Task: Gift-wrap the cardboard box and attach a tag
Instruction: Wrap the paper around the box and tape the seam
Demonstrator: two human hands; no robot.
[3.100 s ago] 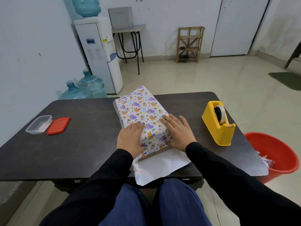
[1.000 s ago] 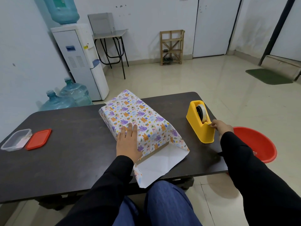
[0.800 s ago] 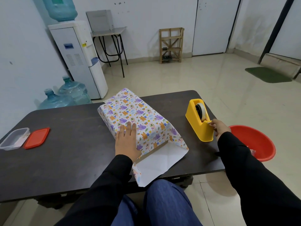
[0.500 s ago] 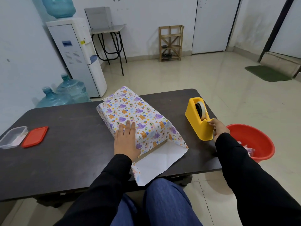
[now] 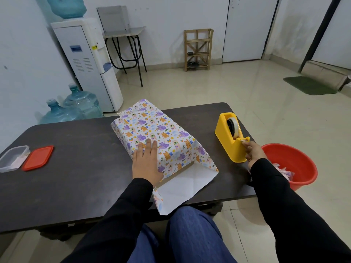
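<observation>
Head view: left hand (image 5: 146,162), grip wide, presses the patterned-paper-wrapped cardboard box (image 5: 157,130). Right hand (image 5: 253,151) pinches at the yellow plastic tape dispenser (image 5: 226,141) cutter.

Paper-wrapped box (image 5: 157,133), near end open

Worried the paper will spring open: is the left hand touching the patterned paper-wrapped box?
Touching. The head view shows the left hand lying flat on the patterned paper-wrapped box.

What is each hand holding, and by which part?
Right hand pinches the tape end at the cutter of the yellow dispenser. Left hand grips nothing; it lies flat on top of the wrapped box, near its open end.
</observation>
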